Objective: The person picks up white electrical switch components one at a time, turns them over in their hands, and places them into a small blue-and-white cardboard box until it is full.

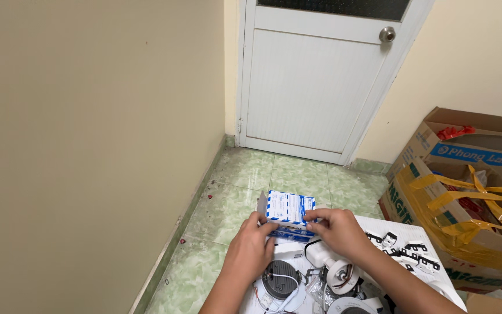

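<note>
A small white and blue cardboard box (289,209) is held up between both hands low in the middle of the head view. My left hand (250,250) grips its left lower edge. My right hand (337,229) pinches its right side. Its grey flap (261,202) stands open at the left. Just under the hands lie round recessed lamp fittings (280,279) with wires, a white driver block (319,253) and a white lamp housing (343,273).
A white sheet (390,232) on the green tiled floor (245,192) carries several small white clips (405,247). Taped cardboard boxes (454,203) stand at the right. A white door (315,81) is ahead and a beige wall (88,128) at the left.
</note>
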